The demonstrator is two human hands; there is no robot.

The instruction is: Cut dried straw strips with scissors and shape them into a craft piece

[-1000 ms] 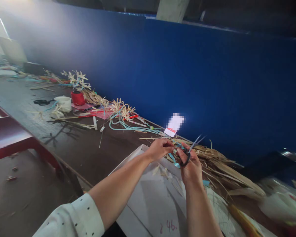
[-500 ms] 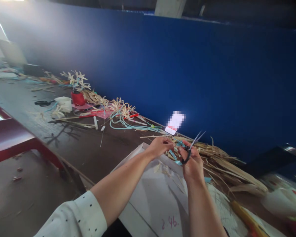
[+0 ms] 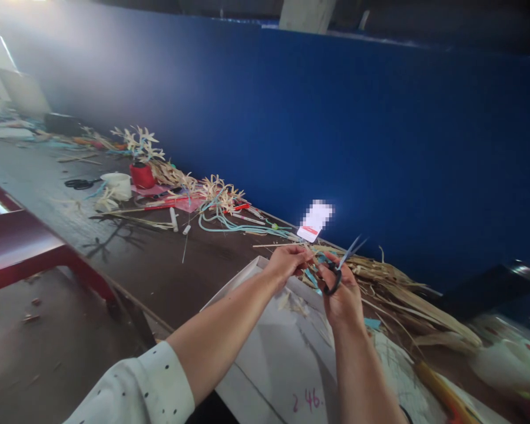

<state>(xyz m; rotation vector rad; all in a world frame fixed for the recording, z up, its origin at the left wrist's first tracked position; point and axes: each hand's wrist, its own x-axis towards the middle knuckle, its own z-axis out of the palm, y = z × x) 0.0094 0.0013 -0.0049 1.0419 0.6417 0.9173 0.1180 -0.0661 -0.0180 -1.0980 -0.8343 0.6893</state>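
Observation:
My right hand (image 3: 345,294) grips black-handled scissors (image 3: 341,268), their blades slightly apart and pointing up and to the right. My left hand (image 3: 287,263) pinches a light blue strip (image 3: 311,277) close beside the scissors. Both hands hover over the far edge of a white box lid (image 3: 256,353) on the dark table. Dried straw and leaf strips (image 3: 401,288) lie just behind my hands.
Further left on the table are straw flowers (image 3: 218,191), a turquoise cord (image 3: 221,225), a red pot (image 3: 141,175), a white cup (image 3: 117,184), another pair of scissors (image 3: 77,184) and a white card (image 3: 315,221). A blue wall runs behind. A dark red bench (image 3: 22,247) stands at left.
My hands stay together in almost the same spot; the camera has shifted slightly. The scissors remain held up in my right hand.

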